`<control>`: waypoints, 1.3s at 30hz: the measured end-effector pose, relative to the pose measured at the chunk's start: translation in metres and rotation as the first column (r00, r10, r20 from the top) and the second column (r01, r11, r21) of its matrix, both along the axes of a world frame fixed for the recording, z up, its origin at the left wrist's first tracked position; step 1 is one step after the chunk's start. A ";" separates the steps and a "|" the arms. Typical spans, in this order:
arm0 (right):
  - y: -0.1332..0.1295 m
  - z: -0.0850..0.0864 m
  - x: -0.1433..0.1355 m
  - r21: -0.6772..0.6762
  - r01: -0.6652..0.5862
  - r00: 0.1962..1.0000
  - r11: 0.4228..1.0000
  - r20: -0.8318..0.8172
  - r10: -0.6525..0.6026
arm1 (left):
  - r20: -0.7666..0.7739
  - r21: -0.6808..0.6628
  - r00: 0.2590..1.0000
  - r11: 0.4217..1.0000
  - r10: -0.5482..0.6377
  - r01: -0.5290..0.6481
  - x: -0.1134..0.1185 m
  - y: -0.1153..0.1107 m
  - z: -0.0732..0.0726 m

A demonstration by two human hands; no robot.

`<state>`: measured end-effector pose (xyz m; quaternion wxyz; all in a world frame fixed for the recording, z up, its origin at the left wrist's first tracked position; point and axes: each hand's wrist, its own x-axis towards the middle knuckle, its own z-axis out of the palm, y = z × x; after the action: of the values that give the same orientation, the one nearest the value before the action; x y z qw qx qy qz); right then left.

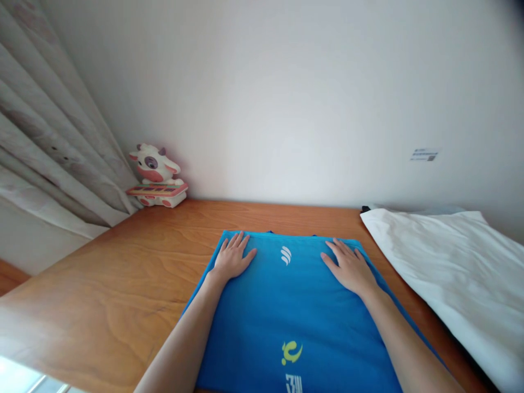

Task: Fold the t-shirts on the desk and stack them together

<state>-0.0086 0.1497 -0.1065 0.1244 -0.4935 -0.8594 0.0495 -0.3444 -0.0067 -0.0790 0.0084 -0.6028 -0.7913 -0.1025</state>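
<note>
A flat blue cloth item (pixel 282 305) lies on the wooden tabletop, printed with a white striped mark, a yellow-green logo and partly visible white lettering. Whether it is a bag or a folded garment I cannot tell; two small dark bits poke out at its far edge. My left hand (pixel 234 256) rests palm down on its far left corner, fingers spread. Near the far right corner, my right hand (pixel 347 266) also lies flat on the cloth with its fingers apart. Neither hand grips anything.
White fabric (pixel 454 262) is piled along the right side, over something dark. A toy cow with a keyboard (pixel 158 177) stands at the back left, beside a hanging curtain (pixel 61 125). The white wall (pixel 278 109) bounds the wooden tabletop (pixel 135 278) behind.
</note>
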 end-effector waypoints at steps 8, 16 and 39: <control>0.000 0.003 0.001 0.027 -0.001 1.000 1.000 0.015 0.000 | 0.022 0.001 1.000 1.000 -0.021 0.021 -0.007 0.006 -0.002; -0.002 0.008 0.001 -0.071 0.219 0.973 0.973 0.093 -0.212 | 0.003 0.003 0.997 0.997 0.073 -0.073 -0.005 0.010 -0.006; -0.006 0.004 0.006 0.233 0.161 0.966 0.959 -0.238 -0.104 | 0.207 0.319 0.975 0.937 0.076 -0.141 -0.008 0.015 0.000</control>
<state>-0.0028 0.1441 -0.1028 0.2845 -0.5220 -0.8040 -0.0128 -0.3521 0.0080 -0.0788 0.0395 -0.5353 -0.7920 -0.2911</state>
